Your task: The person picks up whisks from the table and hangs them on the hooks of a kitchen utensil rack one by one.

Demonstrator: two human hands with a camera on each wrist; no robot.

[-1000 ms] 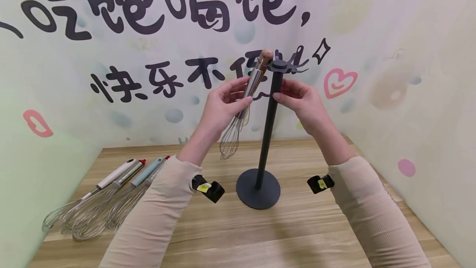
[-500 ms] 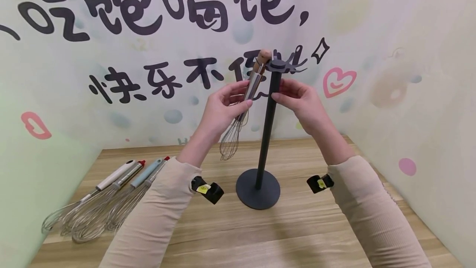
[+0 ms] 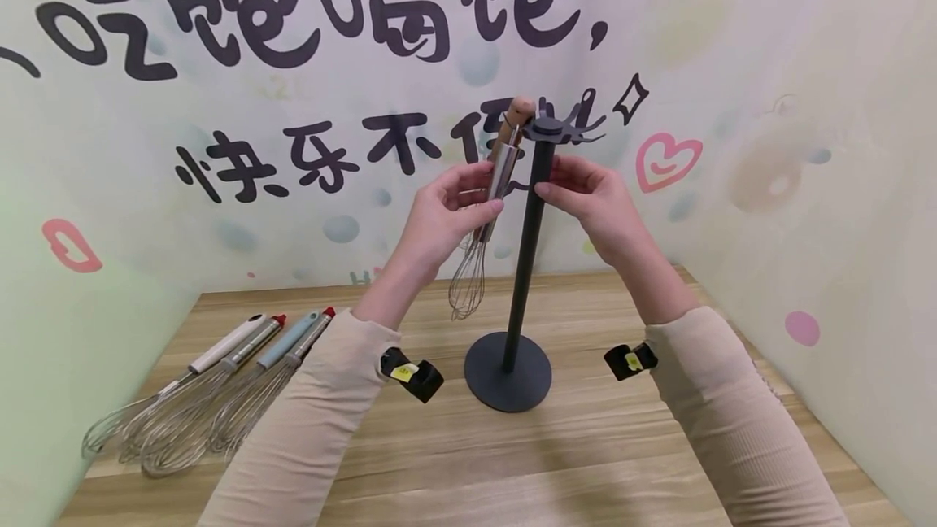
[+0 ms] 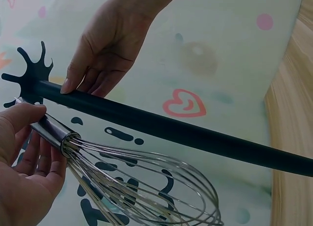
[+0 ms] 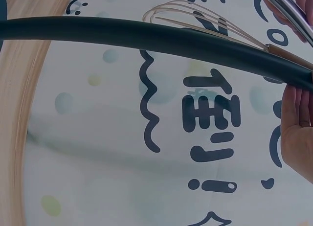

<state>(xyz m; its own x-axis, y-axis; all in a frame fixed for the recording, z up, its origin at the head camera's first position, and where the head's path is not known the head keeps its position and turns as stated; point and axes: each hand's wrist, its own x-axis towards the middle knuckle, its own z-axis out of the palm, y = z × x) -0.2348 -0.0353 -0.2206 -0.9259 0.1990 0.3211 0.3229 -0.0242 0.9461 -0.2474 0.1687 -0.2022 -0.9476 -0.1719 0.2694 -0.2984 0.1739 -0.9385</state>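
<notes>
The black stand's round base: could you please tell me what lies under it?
The round base sits on the wooden table. Only bare wood shows around it; whatever lies directly beneath is covered by the base itself.

Four whisks in all: one wooden-tipped whisk [image 3: 489, 202] held up, three whisks [image 3: 198, 397] on the table [image 3: 571, 462], plus one black hook stand [image 3: 521, 267].
</notes>
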